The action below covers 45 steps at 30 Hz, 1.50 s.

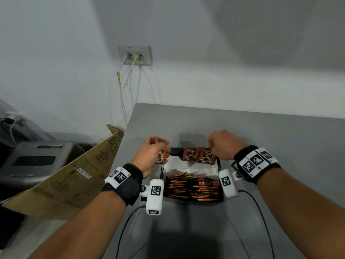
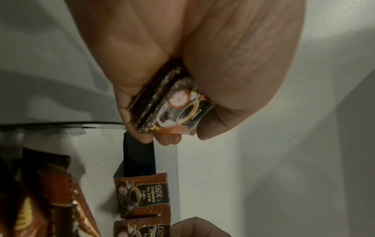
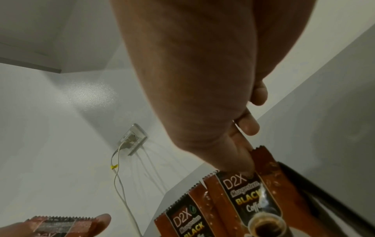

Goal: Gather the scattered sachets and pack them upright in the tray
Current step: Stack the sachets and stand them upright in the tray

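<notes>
A black tray (image 1: 220, 166) lined with white paper sits on the grey table (image 1: 270, 135). Two brown D2X coffee sachets (image 1: 189, 154) (image 1: 206, 156) stand upright against its far wall. My right hand (image 1: 212, 146) pinches the top edge of the right one (image 3: 249, 200), with the other sachet (image 3: 186, 222) beside it. My left hand (image 1: 164, 153) hovers over the tray's far left corner and grips a stack of several sachets (image 1: 160, 142) (image 2: 168, 104) between thumb and fingers. In the left wrist view one standing sachet (image 2: 144, 195) shows below that stack.
The tray's near half is packed with several orange stick sachets (image 1: 194, 187). A tilted cardboard box (image 1: 65, 178) leans at the table's left edge, with a grey machine (image 1: 37, 159) behind it. A wall socket (image 1: 134, 55) drops white cables. Black cables (image 1: 127, 227) cross the near table.
</notes>
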Each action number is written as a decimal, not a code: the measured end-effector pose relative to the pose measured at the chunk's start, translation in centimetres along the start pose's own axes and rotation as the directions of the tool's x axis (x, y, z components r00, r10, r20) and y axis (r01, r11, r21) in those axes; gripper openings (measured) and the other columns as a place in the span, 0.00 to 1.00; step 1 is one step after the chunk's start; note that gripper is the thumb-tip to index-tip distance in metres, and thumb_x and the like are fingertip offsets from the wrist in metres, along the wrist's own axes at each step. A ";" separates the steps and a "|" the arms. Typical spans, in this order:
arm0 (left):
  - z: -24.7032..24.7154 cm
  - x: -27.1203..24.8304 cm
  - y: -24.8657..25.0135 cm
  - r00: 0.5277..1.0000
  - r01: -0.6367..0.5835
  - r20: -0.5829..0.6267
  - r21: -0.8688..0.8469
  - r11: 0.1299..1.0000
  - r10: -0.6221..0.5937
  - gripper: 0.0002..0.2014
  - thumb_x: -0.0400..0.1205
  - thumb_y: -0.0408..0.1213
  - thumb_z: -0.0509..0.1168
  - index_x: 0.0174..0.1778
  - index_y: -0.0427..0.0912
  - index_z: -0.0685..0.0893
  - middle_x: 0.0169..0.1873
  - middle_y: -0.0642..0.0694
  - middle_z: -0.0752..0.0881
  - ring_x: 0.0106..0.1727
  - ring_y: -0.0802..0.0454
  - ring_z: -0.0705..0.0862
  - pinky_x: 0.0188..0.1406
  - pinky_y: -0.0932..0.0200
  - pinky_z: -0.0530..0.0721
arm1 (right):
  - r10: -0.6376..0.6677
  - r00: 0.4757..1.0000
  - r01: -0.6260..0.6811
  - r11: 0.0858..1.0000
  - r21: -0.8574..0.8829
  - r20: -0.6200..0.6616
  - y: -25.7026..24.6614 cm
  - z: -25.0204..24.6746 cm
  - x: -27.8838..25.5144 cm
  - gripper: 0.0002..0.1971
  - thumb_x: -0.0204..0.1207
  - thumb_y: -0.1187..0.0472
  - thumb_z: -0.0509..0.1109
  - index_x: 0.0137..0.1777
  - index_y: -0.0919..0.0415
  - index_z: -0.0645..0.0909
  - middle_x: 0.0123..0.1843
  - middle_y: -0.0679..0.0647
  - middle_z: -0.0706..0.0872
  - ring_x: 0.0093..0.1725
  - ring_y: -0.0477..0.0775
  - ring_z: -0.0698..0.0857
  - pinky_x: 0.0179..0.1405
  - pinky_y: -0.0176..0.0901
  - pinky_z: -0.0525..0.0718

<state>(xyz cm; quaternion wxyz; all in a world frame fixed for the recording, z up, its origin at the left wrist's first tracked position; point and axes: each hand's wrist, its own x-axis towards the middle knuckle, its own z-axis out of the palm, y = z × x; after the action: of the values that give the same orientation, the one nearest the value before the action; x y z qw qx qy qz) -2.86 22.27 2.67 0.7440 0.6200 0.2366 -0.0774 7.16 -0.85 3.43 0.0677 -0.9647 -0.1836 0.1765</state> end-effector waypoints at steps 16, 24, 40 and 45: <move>0.1 0.0 0.1 1.000 0.001 0.002 0.020 1.000 -0.001 0.11 0.77 0.23 0.68 0.54 0.36 0.83 0.46 0.33 0.83 0.41 0.42 0.83 0.44 0.45 0.83 | -0.173 0.980 0.173 0.985 -0.012 -0.096 -1.9 0.3 0.2 0.13 0.79 0.52 0.73 0.63 0.49 0.86 0.64 0.51 0.85 0.63 0.54 0.82 0.68 0.54 0.81; -0.1 -0.1 0.4 1.000 0.003 0.006 -0.004 1.000 -0.003 0.13 0.75 0.25 0.68 0.55 0.37 0.82 0.45 0.34 0.83 0.42 0.40 0.83 0.45 0.43 0.82 | -0.215 0.973 0.211 0.976 -0.052 -0.081 -3.2 1.2 1.1 0.07 0.81 0.53 0.71 0.46 0.51 0.90 0.51 0.48 0.90 0.54 0.51 0.84 0.71 0.54 0.76; -0.5 0.5 -0.3 1.000 0.001 0.005 0.011 1.000 -0.001 0.11 0.78 0.22 0.67 0.54 0.37 0.82 0.47 0.33 0.83 0.44 0.40 0.83 0.43 0.46 0.82 | -0.213 0.975 0.215 0.976 0.037 -0.061 -2.5 1.8 1.6 0.07 0.82 0.53 0.71 0.45 0.52 0.88 0.47 0.46 0.88 0.49 0.49 0.83 0.66 0.55 0.79; -0.4 0.6 -0.4 1.000 -0.004 0.006 0.016 1.000 0.004 0.12 0.78 0.22 0.67 0.54 0.39 0.82 0.47 0.34 0.84 0.45 0.39 0.83 0.48 0.43 0.82 | -0.197 0.979 0.198 0.980 0.010 -0.056 -2.6 1.6 1.2 0.07 0.82 0.55 0.71 0.43 0.53 0.87 0.44 0.46 0.88 0.43 0.47 0.82 0.65 0.53 0.81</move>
<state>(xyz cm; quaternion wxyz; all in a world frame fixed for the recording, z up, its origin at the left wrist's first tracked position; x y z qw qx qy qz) -2.63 22.69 2.04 0.7399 0.6262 0.2326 -0.0795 6.76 2.10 2.09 0.0973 -0.9456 -0.2750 0.1437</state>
